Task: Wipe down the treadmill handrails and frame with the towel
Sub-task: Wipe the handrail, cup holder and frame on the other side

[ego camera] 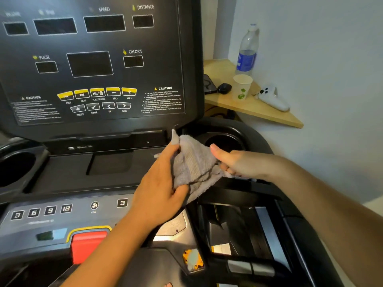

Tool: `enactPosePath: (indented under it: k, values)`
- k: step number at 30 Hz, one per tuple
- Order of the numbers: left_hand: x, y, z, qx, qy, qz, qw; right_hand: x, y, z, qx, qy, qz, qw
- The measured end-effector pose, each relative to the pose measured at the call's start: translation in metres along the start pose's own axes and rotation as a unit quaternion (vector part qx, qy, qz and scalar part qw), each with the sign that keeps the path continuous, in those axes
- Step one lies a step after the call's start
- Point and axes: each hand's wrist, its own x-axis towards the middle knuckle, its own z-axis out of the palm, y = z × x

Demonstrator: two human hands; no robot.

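Mostly black treadmill console [165, 38], gray towel [192, 162] over it; wood shelf [269, 112] R.

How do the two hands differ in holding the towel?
The left hand grips the towel at its left edge, thumb low; the right hand holds the right side, thumb stretched out. The left hand is over the console, the right hand by the cup holder. Both hold it.

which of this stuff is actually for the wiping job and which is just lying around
For the job: towel, gripped by left hand and right hand; treadmill frame; handrail.

Lying about: water bottle, paper cup, white controller, phone, small black item, all on the wooden shelf.
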Motion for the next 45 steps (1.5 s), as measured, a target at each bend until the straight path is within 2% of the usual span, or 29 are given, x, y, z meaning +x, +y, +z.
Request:
enactPosePath:
  k: [3,7,8,11,13,16,18,21,23,26,32,35,38,41,45]
  values:
    - [-0.001,-0.001,0.0,-0.021,0.003,0.007,1.0,0.006,0.002,-0.009,0.101,-0.091,0.038,0.99]
    - [-0.003,-0.002,0.001,-0.026,0.003,0.017,1.0,0.003,0.023,-0.013,0.108,-0.142,0.066,0.982]
    - [-0.003,-0.001,0.0,-0.03,0.008,0.018,0.999,0.002,0.028,-0.01,0.122,-0.132,0.062,0.982]
    - [-0.003,-0.002,-0.001,-0.066,0.048,0.011,0.997,0.004,0.032,0.001,0.121,-0.008,0.052,0.991]
    - [-0.002,-0.005,-0.002,-0.073,0.081,0.0,0.994,0.004,0.024,0.005,0.053,0.029,0.04,0.997]
    - [-0.005,-0.007,-0.001,-0.063,0.102,-0.009,0.993,-0.005,0.018,0.009,-0.14,0.058,0.046,0.987]
    - [-0.008,-0.008,0.0,-0.062,0.093,-0.003,0.994,-0.01,0.016,0.012,-0.177,0.043,0.056,0.982]
    - [-0.006,-0.008,0.0,-0.082,0.081,-0.002,0.993,-0.006,0.009,0.013,-0.074,-0.03,0.098,0.992]
    - [-0.002,-0.005,-0.002,-0.101,0.084,0.003,0.991,0.001,0.005,0.015,0.027,-0.058,0.076,0.995]
    - [0.001,-0.002,-0.003,-0.12,0.095,0.022,0.988,0.01,0.001,0.027,0.158,-0.031,0.011,0.987]
    - [-0.001,-0.004,-0.002,-0.132,0.119,0.037,0.983,0.015,0.005,0.03,0.227,0.032,-0.034,0.973]
    - [-0.004,-0.004,-0.003,-0.128,0.126,0.043,0.983,0.016,0.007,0.027,0.13,0.07,-0.036,0.988]
    - [-0.007,-0.004,-0.003,-0.107,0.09,0.05,0.989,0.015,-0.004,0.021,0.011,0.042,0.005,0.999]
    - [-0.004,-0.005,-0.003,-0.106,0.079,0.043,0.99,0.018,-0.015,0.021,0.038,-0.003,0.012,0.999]
    - [0.001,-0.004,-0.003,-0.108,0.086,0.025,0.99,0.019,-0.022,0.029,0.07,0.013,0.001,0.997]
